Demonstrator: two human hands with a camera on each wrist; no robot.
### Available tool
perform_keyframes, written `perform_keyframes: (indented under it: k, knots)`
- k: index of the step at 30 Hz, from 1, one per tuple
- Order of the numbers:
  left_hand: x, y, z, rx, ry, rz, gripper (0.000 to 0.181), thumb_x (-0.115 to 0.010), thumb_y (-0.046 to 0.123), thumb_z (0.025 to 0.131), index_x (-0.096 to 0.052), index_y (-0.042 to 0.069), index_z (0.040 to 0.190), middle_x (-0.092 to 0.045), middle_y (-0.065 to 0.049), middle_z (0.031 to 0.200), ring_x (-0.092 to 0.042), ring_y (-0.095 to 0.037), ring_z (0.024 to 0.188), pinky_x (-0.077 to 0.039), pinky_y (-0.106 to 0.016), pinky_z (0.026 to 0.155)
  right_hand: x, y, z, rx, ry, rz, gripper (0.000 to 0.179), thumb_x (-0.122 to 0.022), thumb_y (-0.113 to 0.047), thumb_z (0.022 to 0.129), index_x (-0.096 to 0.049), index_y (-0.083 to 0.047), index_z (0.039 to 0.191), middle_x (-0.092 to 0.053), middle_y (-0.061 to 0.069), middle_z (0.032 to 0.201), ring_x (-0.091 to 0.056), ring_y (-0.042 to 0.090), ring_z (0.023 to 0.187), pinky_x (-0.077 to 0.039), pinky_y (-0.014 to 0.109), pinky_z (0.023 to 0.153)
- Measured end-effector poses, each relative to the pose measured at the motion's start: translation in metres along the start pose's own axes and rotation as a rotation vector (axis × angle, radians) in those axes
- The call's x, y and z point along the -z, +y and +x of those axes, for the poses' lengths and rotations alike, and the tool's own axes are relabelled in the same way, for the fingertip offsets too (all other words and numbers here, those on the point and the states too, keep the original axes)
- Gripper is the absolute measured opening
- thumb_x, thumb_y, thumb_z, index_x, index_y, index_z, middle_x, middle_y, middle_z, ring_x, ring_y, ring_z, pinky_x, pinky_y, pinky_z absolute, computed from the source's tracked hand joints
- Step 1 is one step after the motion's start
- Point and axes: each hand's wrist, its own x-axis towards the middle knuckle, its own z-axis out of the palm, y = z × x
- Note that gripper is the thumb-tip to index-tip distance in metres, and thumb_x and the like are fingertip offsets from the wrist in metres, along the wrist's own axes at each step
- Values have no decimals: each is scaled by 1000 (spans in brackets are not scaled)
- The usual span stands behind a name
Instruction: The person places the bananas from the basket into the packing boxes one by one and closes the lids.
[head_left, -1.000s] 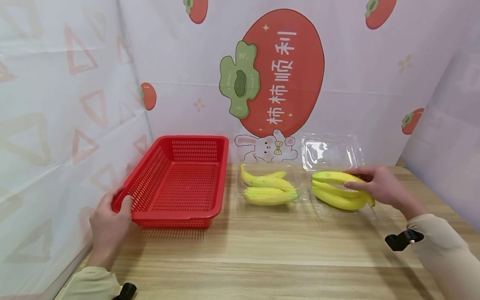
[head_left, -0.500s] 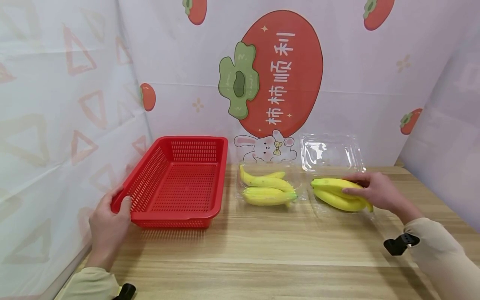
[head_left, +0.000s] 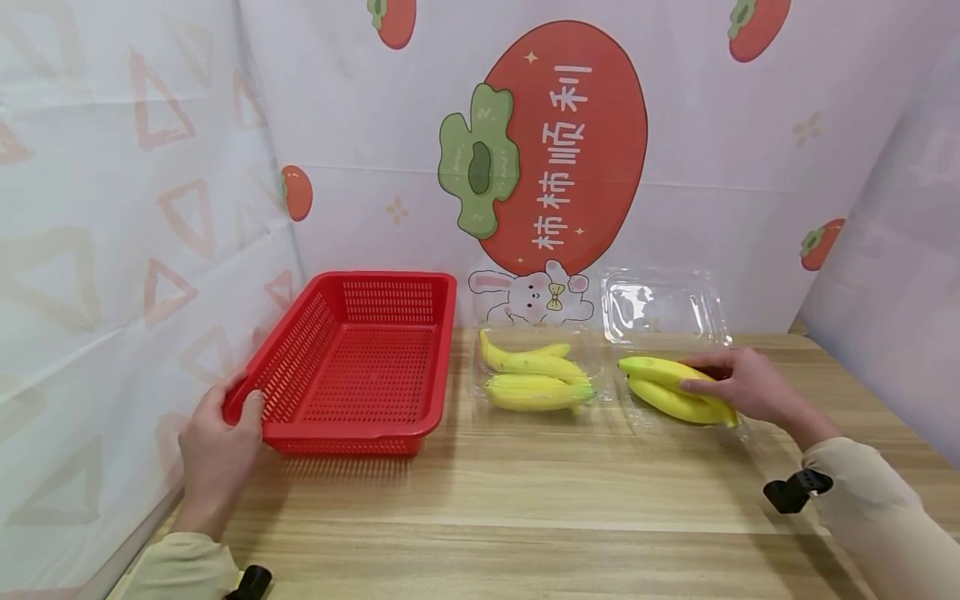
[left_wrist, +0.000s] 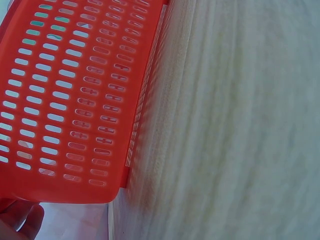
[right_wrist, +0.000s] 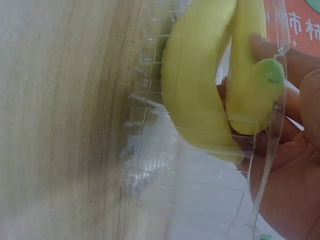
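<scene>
At the near left corner of a red plastic basket (head_left: 360, 431), my left hand (head_left: 217, 454) grips the rim, thumb on the near side. In the left wrist view the basket's slotted wall (left_wrist: 75, 100) fills the left, with fingertips under its corner. My right hand (head_left: 750, 387) holds a yellow banana (head_left: 656, 368) with a green tip, its thumb on the near side. That banana lies against another banana (head_left: 667, 404) in an open clear plastic box (head_left: 637, 425). In the right wrist view, the box wall (right_wrist: 200, 175) stands before both bananas, and the fingers reach behind the held one.
A second clear box (head_left: 600, 354) with several bananas (head_left: 536, 392) stands between the basket and the right-hand box. The raised clear lid (head_left: 660, 304) leans by the printed back wall (head_left: 360, 125). A white side wall (head_left: 112, 292) borders the left of the wooden table (head_left: 510, 517).
My right hand has lowered the banana onto the one in the right-hand box and slid slightly left with it. The left hand and basket have stayed in place.
</scene>
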Motion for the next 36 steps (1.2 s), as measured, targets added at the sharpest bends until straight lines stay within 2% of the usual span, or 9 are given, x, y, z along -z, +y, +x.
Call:
perform_keyframes:
  k: [6,11,29,36]
  knots:
    - [0,-1,1,-4,-9,-3,54,-52,32,107,-52,11,157,-61,-26,150,-63,-41,123,-32,3,69,-2,-1,0,-11,-17,-3,56,-74,-45,99,-71,-5,137,-76,14,118,-60,20,95,-50,25,73]
    - [1,1,0,11,-8,4,53,-52,33,107,-52,15,158,-62,-21,150,-64,-36,123,-34,1,71,-2,-1,0,-14,-13,-2,56,-74,-46,99,-71,-6,138,-75,17,123,-62,20,98,-51,26,75]
    - [0,0,0,19,-15,8,54,-51,34,107,-52,16,158,-61,-19,152,-63,-35,125,-34,-1,72,3,4,-4,-22,13,-15,54,-75,-44,98,-72,-7,136,-75,17,120,-61,21,97,-49,24,73]
    - [0,0,0,13,-10,3,54,-51,34,107,-53,15,158,-62,-20,151,-63,-36,125,-35,-1,72,4,4,-6,-18,20,-15,54,-75,-45,98,-73,-8,136,-75,19,125,-64,22,102,-51,23,76]
